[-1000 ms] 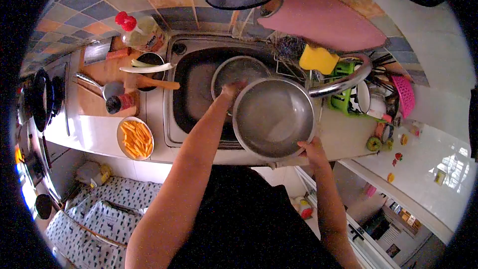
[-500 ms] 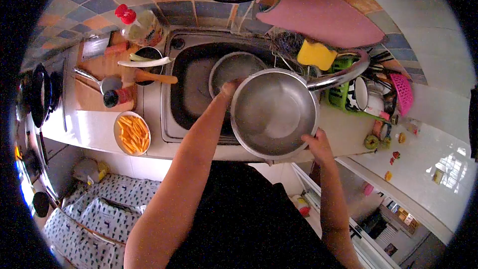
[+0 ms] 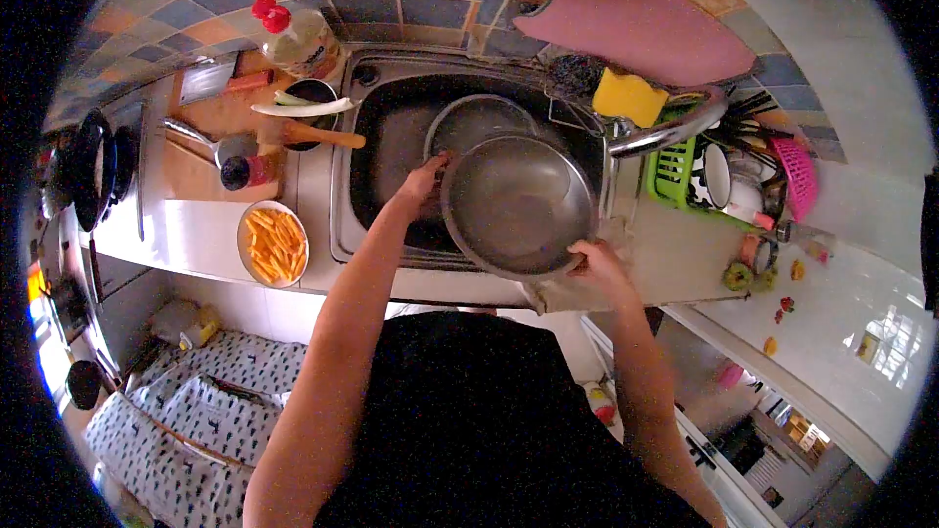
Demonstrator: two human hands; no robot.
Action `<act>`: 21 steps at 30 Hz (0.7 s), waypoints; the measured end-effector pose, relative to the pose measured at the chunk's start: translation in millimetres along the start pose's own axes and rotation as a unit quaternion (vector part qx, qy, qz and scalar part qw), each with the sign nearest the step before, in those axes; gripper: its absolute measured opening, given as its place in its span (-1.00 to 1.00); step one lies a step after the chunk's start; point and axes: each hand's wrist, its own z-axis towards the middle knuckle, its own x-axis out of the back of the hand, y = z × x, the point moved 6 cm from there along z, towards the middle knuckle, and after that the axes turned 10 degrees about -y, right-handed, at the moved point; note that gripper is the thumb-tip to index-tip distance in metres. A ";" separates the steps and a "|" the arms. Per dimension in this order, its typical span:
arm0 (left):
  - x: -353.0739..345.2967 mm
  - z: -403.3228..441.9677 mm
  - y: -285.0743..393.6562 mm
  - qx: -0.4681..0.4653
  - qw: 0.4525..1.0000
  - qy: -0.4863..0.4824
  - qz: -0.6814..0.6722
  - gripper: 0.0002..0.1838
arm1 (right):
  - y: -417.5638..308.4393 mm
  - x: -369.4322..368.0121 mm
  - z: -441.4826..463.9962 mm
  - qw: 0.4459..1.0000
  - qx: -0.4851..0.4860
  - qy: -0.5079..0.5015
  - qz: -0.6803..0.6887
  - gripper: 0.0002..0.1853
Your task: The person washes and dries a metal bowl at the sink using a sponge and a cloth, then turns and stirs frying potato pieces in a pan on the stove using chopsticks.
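Left hand (image 3: 424,183)'s at the left side of the wide round silvery metal bowl (image 3: 518,203), can't tell if gripping; bowl's over the steel sink (image 3: 344,191), right hand (image 3: 599,266) pinching its rim. Looks like a holding step, so shifting it probably calls for steady support.

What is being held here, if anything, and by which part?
The nearer metal bowl, by its rim: the right grip holds the near right edge; the left grip is at the left edge, but whether closed on it is unclear.
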 end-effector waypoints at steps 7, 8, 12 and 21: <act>-11.6 -83.8 21.5 -0.099 0.995 0.017 -0.018 -0.39 | 54.2 -20.1 84.4 0.986 0.148 -0.065 0.042 -0.83; -7.5 -87.4 15.8 -0.092 0.995 0.042 -0.011 -0.39 | 59.8 -21.5 94.8 0.986 0.121 -0.060 0.098 -0.82; 5.5 -89.4 -6.5 -0.079 0.990 0.050 0.101 -0.36 | 23.6 -48.4 79.2 0.987 0.131 0.045 0.078 -0.74; 1.0 -85.0 -21.9 -0.068 0.990 0.032 0.117 -0.33 | 8.9 -41.6 79.4 0.994 0.091 0.020 0.053 -0.71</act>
